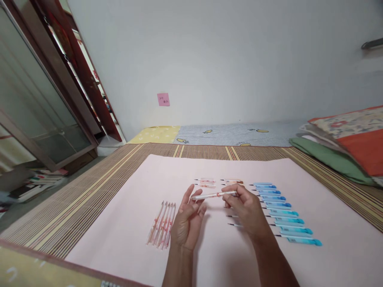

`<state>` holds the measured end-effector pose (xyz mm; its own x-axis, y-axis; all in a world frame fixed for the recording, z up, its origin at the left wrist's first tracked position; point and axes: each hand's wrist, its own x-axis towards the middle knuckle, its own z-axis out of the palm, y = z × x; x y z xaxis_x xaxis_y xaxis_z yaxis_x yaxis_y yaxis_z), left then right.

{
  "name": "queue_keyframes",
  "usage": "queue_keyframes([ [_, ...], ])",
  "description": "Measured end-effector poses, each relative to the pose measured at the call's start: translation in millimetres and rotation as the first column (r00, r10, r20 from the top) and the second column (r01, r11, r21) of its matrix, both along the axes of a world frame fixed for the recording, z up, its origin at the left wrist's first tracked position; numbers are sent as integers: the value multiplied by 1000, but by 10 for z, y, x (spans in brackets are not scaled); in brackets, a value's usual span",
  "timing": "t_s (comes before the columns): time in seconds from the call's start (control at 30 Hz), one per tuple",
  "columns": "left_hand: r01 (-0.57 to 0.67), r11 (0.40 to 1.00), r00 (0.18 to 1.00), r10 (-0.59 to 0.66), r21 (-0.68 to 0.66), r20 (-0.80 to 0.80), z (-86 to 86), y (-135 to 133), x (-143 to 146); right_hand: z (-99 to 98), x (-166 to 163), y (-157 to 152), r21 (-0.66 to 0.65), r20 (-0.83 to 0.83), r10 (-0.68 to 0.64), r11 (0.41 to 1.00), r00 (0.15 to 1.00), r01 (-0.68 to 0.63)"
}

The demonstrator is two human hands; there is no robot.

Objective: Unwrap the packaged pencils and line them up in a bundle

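Observation:
In the head view, my right hand (243, 205) pinches one end of a white pen (214, 195) with small red marks. The pen lies nearly level above the pink sheet. My left hand (187, 223) is palm up with fingers apart, and the pen's tip end overlaps its fingers; whether they touch is hard to tell. Left of that hand, several clear pens with red patterns (161, 225) lie side by side. Beyond my hands are two short refills or pen parts with pinkish barrels (206, 183) and brownish ones (235, 180). Thin white refills (235, 225) are partly hidden by my right hand.
Several blue pens (285, 213) lie in a slanting row at the right. The pink sheet (113, 223) covers a striped mat (98, 191). Folded cloths (344, 159) are piled at the right, and a wall (224, 59) with a pink note (163, 99) stands behind.

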<state>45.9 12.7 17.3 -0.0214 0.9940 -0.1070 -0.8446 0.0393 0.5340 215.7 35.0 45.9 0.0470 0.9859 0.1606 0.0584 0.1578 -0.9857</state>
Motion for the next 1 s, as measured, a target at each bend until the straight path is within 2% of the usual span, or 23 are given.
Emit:
queue_keyframes([
  [0.07, -9, 999, 1000, 9, -35, -2, 0, 13, 14, 9, -9, -2, 4, 5, 5, 1000, 1000, -5],
  [0.23, -87, 988, 988, 69, -131, -140, -82, 74, 41, 17, -25, -8, 38, 11, -1, 999, 1000, 0],
  [0.37, -101, 993, 987, 94, -55, -127, -76, 55, 6, -14, -13, 1, -14, -17, -14, 1000, 1000, 14],
  [0.5, -16, 1000, 999, 17, 23, -42, -4, 16, -10, 4, -29, -12, -23, -24, -12, 1000, 1000, 12],
  [0.57, -9, 1000, 999, 9, -16, -43, 3, 15, 3, 34, -48, -24, 4, -11, 0, 1000, 1000, 0],
  [0.73, -98, 987, 985, 77, -129, -157, -85, 58, 24, 63, -66, -34, 43, 20, 19, 999, 1000, -19],
  [0.9, -94, 994, 992, 90, -52, -83, -77, 52, -25, 24, -59, -34, -26, -22, -18, 1000, 1000, 17],
  [1.0, -45, 999, 999, 46, -17, 14, -20, 22, -32, 38, -70, -41, -30, -69, 8, 1000, 998, -10],
])
